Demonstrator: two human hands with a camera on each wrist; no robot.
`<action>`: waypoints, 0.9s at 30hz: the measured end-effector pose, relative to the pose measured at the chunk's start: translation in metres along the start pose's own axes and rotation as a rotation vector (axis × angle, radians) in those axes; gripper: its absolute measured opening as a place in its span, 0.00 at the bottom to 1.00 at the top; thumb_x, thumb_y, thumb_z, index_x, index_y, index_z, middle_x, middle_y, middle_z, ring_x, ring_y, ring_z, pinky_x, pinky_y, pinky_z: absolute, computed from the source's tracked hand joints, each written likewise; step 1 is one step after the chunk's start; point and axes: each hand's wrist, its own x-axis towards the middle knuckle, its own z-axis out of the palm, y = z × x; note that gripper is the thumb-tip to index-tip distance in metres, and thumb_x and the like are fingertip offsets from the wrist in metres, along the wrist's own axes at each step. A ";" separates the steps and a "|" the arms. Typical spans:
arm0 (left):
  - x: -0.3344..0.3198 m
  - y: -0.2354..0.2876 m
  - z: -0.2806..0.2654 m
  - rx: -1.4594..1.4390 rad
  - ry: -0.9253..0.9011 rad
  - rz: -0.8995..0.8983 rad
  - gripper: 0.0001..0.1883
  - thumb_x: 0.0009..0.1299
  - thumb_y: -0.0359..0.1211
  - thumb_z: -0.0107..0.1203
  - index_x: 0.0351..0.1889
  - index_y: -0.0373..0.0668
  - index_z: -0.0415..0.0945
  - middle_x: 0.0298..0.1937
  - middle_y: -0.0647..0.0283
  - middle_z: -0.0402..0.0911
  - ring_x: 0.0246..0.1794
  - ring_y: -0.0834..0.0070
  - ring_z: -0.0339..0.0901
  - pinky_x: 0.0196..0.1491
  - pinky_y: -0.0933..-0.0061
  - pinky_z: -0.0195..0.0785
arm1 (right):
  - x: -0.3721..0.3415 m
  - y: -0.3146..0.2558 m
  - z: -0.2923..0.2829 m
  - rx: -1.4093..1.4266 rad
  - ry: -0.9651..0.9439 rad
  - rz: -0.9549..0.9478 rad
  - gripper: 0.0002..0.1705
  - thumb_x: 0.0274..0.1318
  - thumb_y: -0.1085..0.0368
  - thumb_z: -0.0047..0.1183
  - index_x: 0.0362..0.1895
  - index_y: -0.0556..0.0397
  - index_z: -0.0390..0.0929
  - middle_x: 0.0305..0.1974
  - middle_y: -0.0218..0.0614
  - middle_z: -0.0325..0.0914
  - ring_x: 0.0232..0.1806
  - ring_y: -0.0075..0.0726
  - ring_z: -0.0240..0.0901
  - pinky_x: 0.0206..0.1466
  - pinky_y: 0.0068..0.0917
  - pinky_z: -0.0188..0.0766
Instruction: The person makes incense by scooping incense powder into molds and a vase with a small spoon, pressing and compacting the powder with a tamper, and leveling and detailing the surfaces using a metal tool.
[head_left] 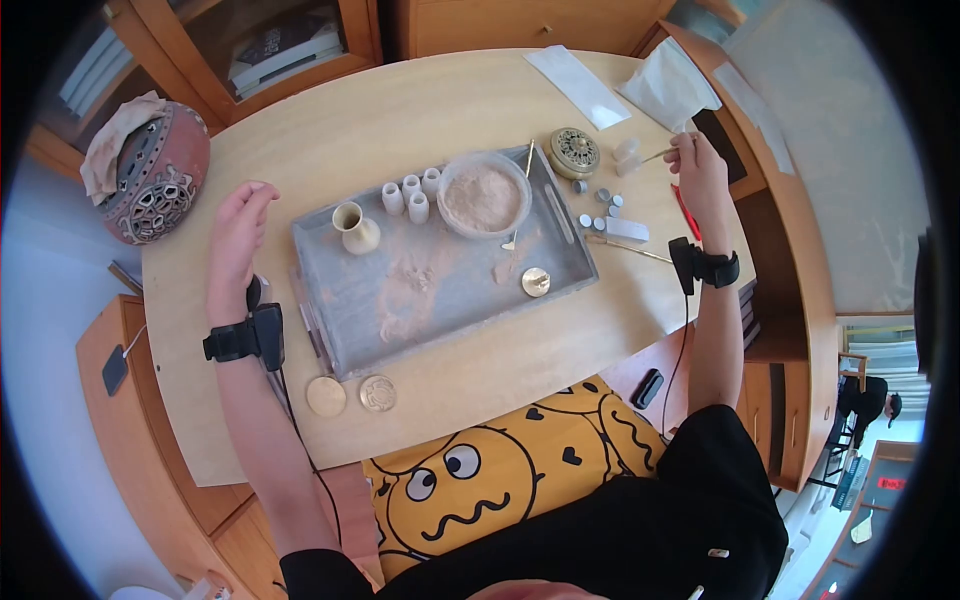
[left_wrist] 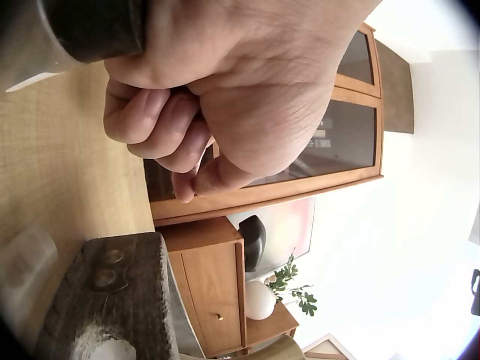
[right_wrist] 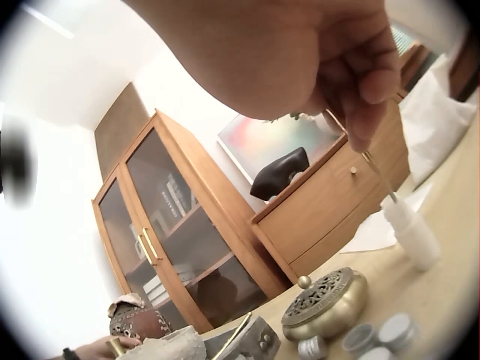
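Because the right hand (head_left: pixel 702 175) pinches the thin stick (right_wrist: pixel 379 172) up high, its tip reaches the white bottle (right_wrist: pixel 416 240) below those fingers; the left hand (head_left: pixel 239 232) has curled, seemingly empty fingers

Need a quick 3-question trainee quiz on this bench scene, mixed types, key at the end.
1. Multiple choice: what does the right hand pinch?
a) the rim of a bowl
b) a thin rod
c) a screw cap
2. True or false: the bowl of powder stands on the tray.
3. Fill in: the pot with the pierced lid stands outside the tray, on the ____.

Key: 1 b; 2 true; 3 table.
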 end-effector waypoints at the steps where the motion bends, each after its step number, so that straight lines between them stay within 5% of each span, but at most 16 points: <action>1: 0.000 -0.001 0.000 -0.003 -0.007 -0.005 0.07 0.73 0.37 0.53 0.35 0.46 0.75 0.20 0.84 0.55 0.17 0.95 0.47 0.19 0.85 0.36 | 0.002 0.007 0.000 -0.001 -0.002 -0.005 0.19 0.69 0.57 0.41 0.42 0.61 0.78 0.31 0.40 0.83 0.31 0.36 0.79 0.39 0.33 0.72; 14: 0.001 0.000 0.001 0.023 -0.019 -0.023 0.07 0.75 0.38 0.51 0.37 0.47 0.75 0.19 0.85 0.54 0.15 0.95 0.46 0.18 0.87 0.35 | -0.028 0.105 -0.004 1.044 0.029 0.579 0.14 0.73 0.60 0.41 0.46 0.58 0.74 0.36 0.33 0.80 0.32 0.20 0.72 0.33 0.18 0.70; 20: 0.002 -0.002 0.000 0.012 -0.034 -0.017 0.07 0.75 0.38 0.51 0.37 0.47 0.75 0.19 0.85 0.54 0.15 0.95 0.47 0.18 0.87 0.36 | -0.023 0.103 -0.015 1.351 -0.210 0.432 0.13 0.73 0.61 0.41 0.46 0.58 0.71 0.34 0.31 0.77 0.33 0.20 0.71 0.31 0.12 0.65; 27: -0.001 0.000 0.000 0.018 -0.026 -0.003 0.07 0.74 0.37 0.52 0.37 0.46 0.74 0.20 0.85 0.55 0.15 0.95 0.47 0.18 0.86 0.36 | -0.044 -0.018 -0.013 1.124 -0.318 0.304 0.14 0.73 0.59 0.43 0.46 0.56 0.74 0.34 0.31 0.77 0.32 0.19 0.68 0.30 0.16 0.63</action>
